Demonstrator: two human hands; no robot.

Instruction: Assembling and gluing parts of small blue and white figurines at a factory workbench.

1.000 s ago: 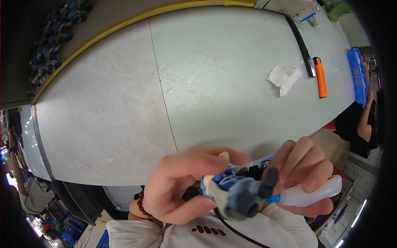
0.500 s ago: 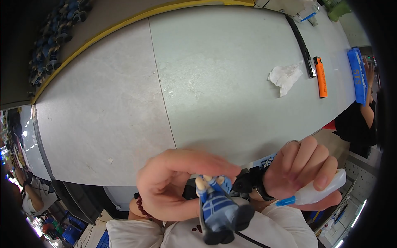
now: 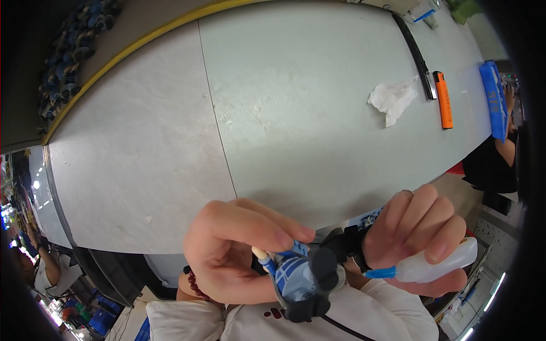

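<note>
My left hand is closed around the upper part of a small blue figurine with plaid-lined clothing and black shoes. The figurine is tipped over, its feet toward the lower right and its head mostly hidden by my fingers. Closed as well, my right hand grips a translucent white squeeze bottle lying sideways against the palm. Its narrow blue nozzle points left at the figurine's feet, with a gap between them.
The pale table carries crumpled white tissue, an orange lighter-shaped item and a long black strip-like tool. A blue tray stands far right. Several similar figurines sit behind a yellow edge. People are at both sides.
My left hand has turned the figurine, so its feet have swung upward and its body tilts more. The bottle's nozzle has moved slightly left, nearer the figurine.
</note>
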